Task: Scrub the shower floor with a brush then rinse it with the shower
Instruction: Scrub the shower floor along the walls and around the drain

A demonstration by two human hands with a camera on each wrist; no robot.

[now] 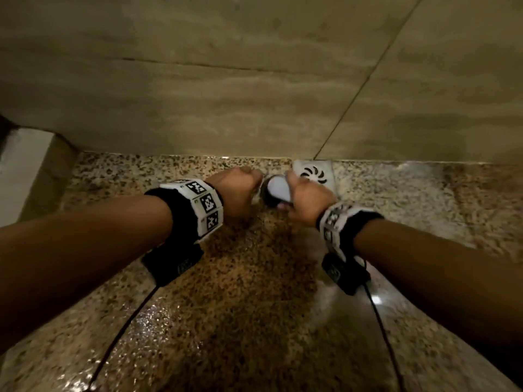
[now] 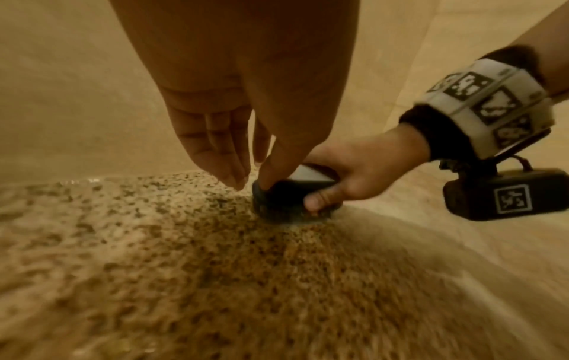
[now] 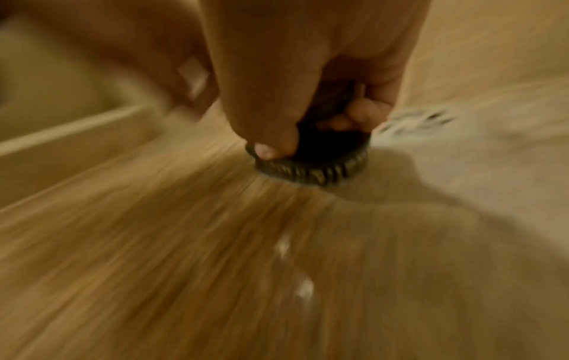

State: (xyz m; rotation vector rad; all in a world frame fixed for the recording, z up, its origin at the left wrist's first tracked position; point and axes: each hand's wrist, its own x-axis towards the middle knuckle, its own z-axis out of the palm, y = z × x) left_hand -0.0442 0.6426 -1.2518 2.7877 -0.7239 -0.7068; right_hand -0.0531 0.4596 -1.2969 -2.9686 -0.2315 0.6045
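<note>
Two surfaces fill most of the view: the beige tiled wall (image 1: 226,80) and, below it, the speckled granite shower floor (image 1: 226,306), which glistens wet. A pale raised ledge (image 1: 25,165) stands at the floor's far left edge, well away from the drain. The drain (image 1: 314,172), a square white cover with curved slots, sits in the floor right against the wall. Both forearms reach toward it, each with a wrist band (image 1: 202,205) of black-and-white marker tiles. The right hand (image 1: 307,199) grips the brush just left of the drain, fingers and thumb curled round its dark body. The left hand (image 1: 236,190) comes in from the side away from the drain; the left wrist view shows its thumb tip on the brush's edge and its other fingers (image 2: 212,156) nearly straight, pointing down beside it. The brush (image 1: 276,190), round, with a white top and dark bristles, stands bristles-down on the floor, just beside the drain.
</note>
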